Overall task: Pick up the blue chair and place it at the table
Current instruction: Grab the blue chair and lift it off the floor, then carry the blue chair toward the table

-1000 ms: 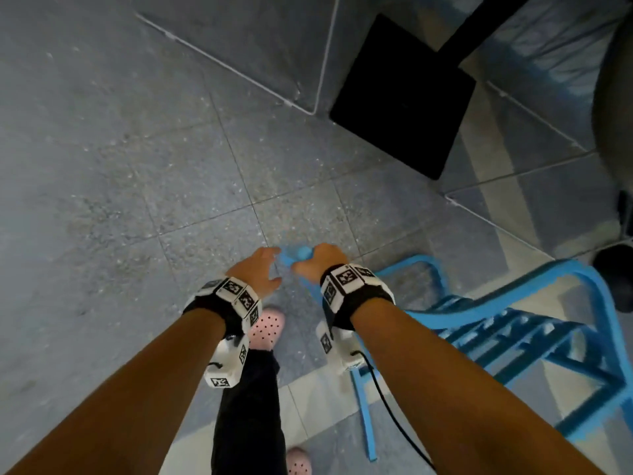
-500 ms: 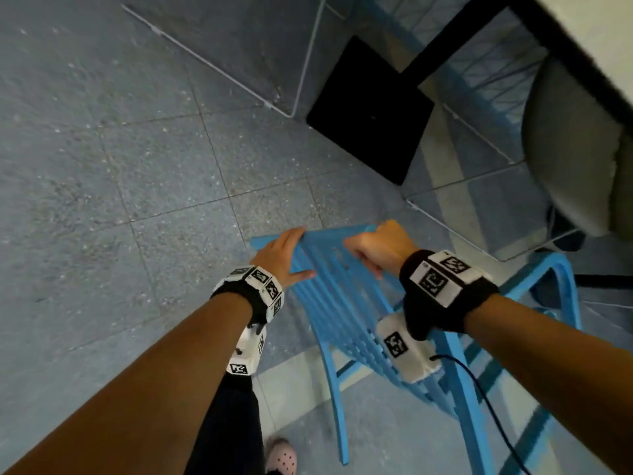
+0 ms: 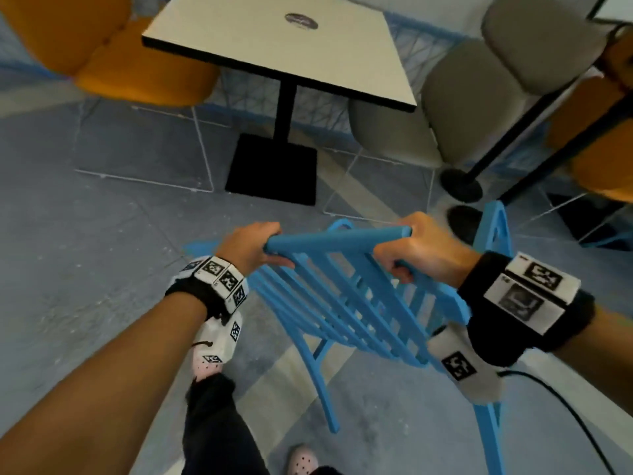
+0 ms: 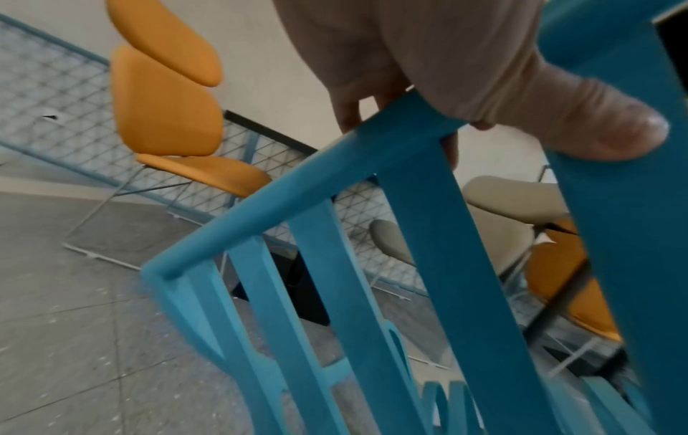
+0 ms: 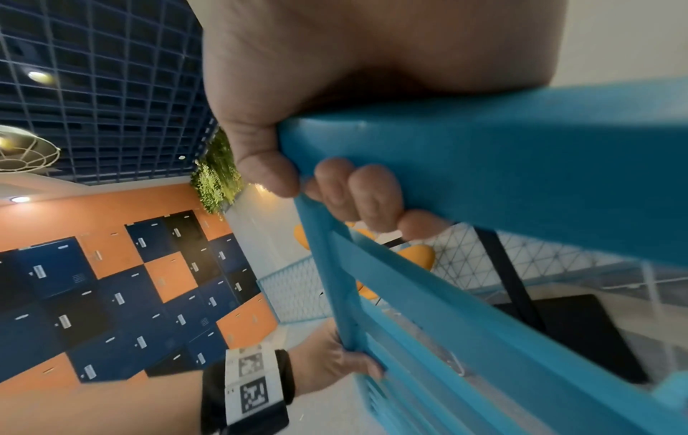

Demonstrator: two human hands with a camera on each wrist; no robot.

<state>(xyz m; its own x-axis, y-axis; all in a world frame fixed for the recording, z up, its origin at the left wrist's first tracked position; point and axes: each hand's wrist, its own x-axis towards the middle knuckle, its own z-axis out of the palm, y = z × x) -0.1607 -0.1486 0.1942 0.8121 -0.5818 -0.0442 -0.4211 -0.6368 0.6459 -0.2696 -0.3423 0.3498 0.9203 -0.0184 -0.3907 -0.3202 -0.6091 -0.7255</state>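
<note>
Chair (image 3: 346,303), blue and slatted, fills the lower centre of the head view, tipped toward the person, who holds it by its top rail. The left hand (image 3: 251,246) grips the rail's left end, fingers wrapped over it and thumb underneath. The right hand (image 3: 423,248) grips the right end, its fingers (image 5: 357,194) curled tight around the bar. A hold at both ends likely keeps the frame level and stops it swinging. I cannot tell whether every leg is off the floor (image 3: 85,269). The table (image 3: 284,46) stands well apart in the upper centre, with its near side free, so the chair probably belongs there.
</note>
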